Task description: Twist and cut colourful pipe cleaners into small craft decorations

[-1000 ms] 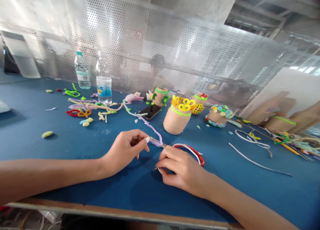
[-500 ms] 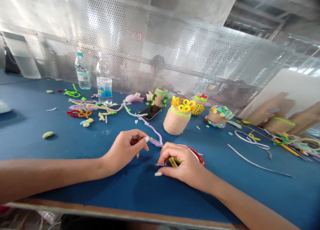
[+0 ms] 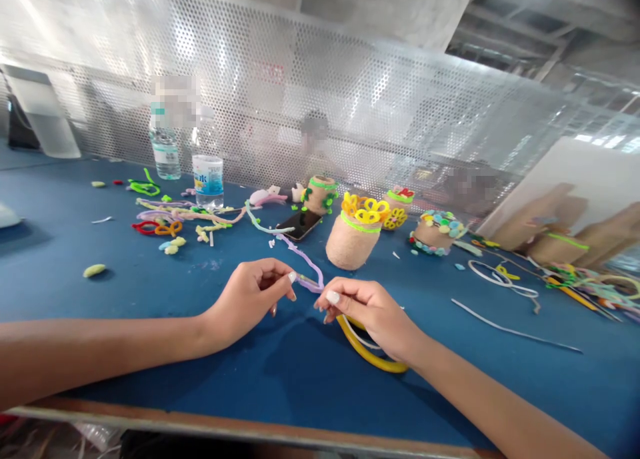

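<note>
My pipe cleaner (image 3: 306, 273): lilac. Loop (image 3: 370, 356): yellow w/ white strand. Table top (image 3: 125, 372): plain blue. Screen (image 3: 280, 92) behind: silver, dotted all over w/ holes. Pot (image 3: 350, 244): tan w/ lime band, yellow flowers on top.

Right hand (image 3: 373, 312) — twine-wrapped jar (image 3: 350, 246) ahead, free blue tabletop (image 3: 500, 379) alongside

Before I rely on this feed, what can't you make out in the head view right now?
- The left hand's fingers hide the pinched end of the lilac pipe cleaner.
- The right hand hides the upper part of the yellow loop.
- Blurring hides the tops of the water bottles.
</note>
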`<move>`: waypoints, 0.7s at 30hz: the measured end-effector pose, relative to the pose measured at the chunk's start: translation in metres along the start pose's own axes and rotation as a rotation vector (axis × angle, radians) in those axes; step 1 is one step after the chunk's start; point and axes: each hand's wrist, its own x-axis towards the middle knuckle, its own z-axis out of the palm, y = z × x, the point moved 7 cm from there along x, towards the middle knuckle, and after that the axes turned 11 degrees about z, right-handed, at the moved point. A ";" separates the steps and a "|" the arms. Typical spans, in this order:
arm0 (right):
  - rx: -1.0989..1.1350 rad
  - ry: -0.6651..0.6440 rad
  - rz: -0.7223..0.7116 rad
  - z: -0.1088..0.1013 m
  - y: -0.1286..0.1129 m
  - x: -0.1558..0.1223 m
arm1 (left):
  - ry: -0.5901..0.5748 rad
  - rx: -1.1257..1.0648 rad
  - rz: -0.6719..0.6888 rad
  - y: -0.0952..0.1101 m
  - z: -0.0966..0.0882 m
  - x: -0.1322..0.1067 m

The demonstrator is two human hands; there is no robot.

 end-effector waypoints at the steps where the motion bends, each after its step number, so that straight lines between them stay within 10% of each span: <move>1: 0.013 0.020 0.005 -0.001 -0.001 0.000 | 0.001 0.000 -0.002 0.000 0.000 0.000; 7: -0.017 0.336 -0.195 -0.035 -0.019 -0.008 | 0.007 -0.007 -0.016 -0.001 0.000 -0.001; 15: 0.114 1.367 -0.578 -0.190 -0.019 -0.041 | -0.002 -0.006 -0.012 -0.003 -0.001 -0.002; 21: -0.870 1.065 0.066 -0.281 -0.066 -0.065 | 0.002 0.068 0.016 -0.003 -0.002 0.002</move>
